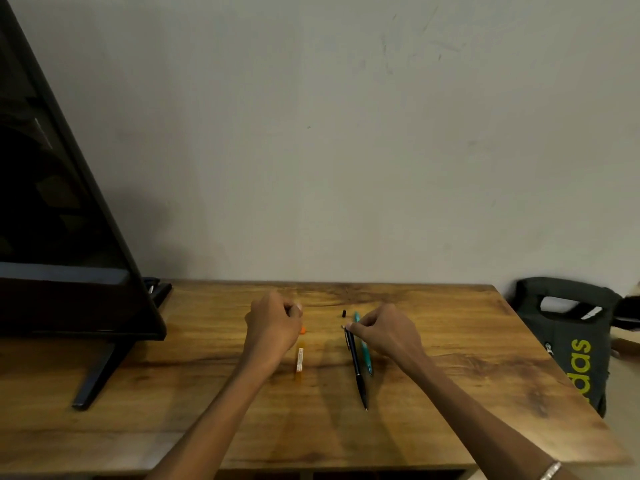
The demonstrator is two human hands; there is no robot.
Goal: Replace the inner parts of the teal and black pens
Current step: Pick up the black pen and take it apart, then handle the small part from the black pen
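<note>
On the wooden table (207,393), near its middle, an orange case (299,360) lying flat with a pale label on top, its contents too small to make out; just beyond it, a small orange bit (303,330) partly hidden by the left hand (273,327). Left hand held over the table with fingers curled in, pinching something small at the fingertips, too tiny to tell what. To the right, black pen (356,368) and teal pen (364,348) lying side by side, almost touching, tips toward the near edge. Right hand (384,332) over their far ends, thumb and forefinger pinching the top end of the black pen; teal pen partly under the fingers. A little black cap (344,313) lying apart, just beyond the pens. At the left, a dark screen (62,209) on a slanted black stand (100,372). Off the right edge, a dark bag (568,334) with yellow-green lettering, zipped, contents hidden. Behind, a plain pale wall (329,133) with faint scuffs. Metal bracelet (550,471) on the right wrist.
</note>
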